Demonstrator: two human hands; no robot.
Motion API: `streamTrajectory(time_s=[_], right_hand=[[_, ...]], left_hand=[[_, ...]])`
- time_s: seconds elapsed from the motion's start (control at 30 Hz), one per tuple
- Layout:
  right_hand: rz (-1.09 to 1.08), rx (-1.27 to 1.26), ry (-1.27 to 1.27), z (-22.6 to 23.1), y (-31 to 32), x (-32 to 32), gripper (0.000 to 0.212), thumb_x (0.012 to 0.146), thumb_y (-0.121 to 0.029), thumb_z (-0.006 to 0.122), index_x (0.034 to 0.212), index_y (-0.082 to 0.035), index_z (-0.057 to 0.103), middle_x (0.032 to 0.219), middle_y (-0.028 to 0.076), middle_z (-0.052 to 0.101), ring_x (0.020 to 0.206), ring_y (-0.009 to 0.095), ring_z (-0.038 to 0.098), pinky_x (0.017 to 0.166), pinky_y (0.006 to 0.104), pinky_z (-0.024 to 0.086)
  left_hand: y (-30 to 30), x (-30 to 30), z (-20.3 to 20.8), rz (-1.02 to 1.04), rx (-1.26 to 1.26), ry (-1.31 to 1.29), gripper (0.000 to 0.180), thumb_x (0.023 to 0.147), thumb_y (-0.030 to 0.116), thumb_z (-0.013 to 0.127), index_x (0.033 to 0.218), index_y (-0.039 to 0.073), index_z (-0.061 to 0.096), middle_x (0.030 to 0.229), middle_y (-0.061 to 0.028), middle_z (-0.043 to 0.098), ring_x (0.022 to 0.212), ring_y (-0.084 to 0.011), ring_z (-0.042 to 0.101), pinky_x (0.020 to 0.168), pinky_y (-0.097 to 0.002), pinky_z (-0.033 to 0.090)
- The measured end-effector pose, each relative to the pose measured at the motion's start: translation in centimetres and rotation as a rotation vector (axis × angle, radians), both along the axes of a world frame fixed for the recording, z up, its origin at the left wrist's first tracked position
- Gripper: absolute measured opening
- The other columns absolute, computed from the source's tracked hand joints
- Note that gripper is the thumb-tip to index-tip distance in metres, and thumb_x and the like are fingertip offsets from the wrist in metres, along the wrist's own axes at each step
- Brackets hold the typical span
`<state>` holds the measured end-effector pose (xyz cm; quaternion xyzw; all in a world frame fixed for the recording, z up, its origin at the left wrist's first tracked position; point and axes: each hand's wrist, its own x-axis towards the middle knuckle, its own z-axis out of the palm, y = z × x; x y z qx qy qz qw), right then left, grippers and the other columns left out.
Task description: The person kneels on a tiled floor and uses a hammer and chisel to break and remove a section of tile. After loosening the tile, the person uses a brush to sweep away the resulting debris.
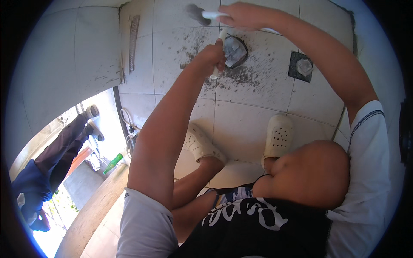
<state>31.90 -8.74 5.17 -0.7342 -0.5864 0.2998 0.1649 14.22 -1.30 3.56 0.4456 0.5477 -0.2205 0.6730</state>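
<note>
Head view: a pale rod point(223, 34) is gripped in the closed left hand point(211, 57) and held at the left edge of a floor opening point(245, 50) filled with crumpled plastic point(235, 50); whether the floor is touched by the rod cannot be told. On the far side, a hammer-like tool point(210, 15), its dark head blurred, is gripped by the white handle in the right hand point(243, 16). Dark debris point(246, 77) is scattered around the opening; to the right, a dark square patch point(294, 61) is seen.
</note>
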Motion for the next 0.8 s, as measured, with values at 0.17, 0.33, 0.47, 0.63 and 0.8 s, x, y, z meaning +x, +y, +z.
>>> streamTrajectory(time_s=[0.17,0.33,0.47,0.63,0.8], right_hand=[[0.127,-0.051,-0.173,0.1,0.0,-0.3,0.037,0.1,-0.033,0.046,0.117,-0.002,0.057,0.081,0.018,0.065,0.072,0.032,0.064,0.069,0.0456,0.049],[0.001,-0.028,-0.091,0.4,0.1,-0.7,0.037,0.099,-0.035,0.048,0.116,-0.003,0.058,0.087,0.019,0.066,0.078,0.033,0.065,0.072,0.0463,0.049],[0.028,-0.087,-0.208,-0.1,-1.8,-1.1,0.036,0.099,-0.034,0.049,0.11,-0.002,0.06,0.088,0.018,0.066,0.082,0.032,0.067,0.073,0.0454,0.05],[-0.21,-0.073,0.041,0.0,-6.8,0.6,0.041,0.101,-0.04,0.046,0.116,-0.003,0.057,0.083,0.016,0.063,0.071,0.025,0.061,0.067,0.0392,0.047],[-0.463,0.135,0.052,0.5,-11.4,0.6,0.048,0.101,-0.044,0.045,0.122,-0.003,0.056,0.076,0.01,0.059,0.062,0.019,0.056,0.061,0.0347,0.045]], left_hand=[[0.4,0.2,-0.5,-0.029,-0.002,-0.009,0.049,0.102,0.052,0.034,0.084,0.007,0.041,0.058,0.0036,0.032,0.044,-0.0064,0.027,0.038,-0.0237,0.025],[1.3,0.1,-1.4,-0.016,-0.033,0.049,0.049,0.102,0.052,0.034,0.085,0.006,0.042,0.058,0.0039,0.032,0.044,-0.0084,0.027,0.038,-0.0244,0.026],[0.1,-0.3,-1.0,-0.339,0.381,0.081,0.053,0.102,0.05,0.034,0.095,-0.001,0.047,0.06,-0.0058,0.049,0.045,-0.0185,0.045,0.045,-0.0339,0.041],[-2.5,-0.2,-0.1,-0.942,0.879,0.204,0.041,0.102,0.033,0.038,0.116,-0.004,0.047,0.107,-0.0277,0.064,0.099,-0.041,0.065,0.083,-0.0497,0.052],[-1.6,0.5,0.4,-1.076,0.962,0.084,0.037,0.1,0.029,0.043,0.116,-0.004,0.045,0.099,-0.0303,0.064,0.096,-0.044,0.065,0.081,-0.0505,0.051]])
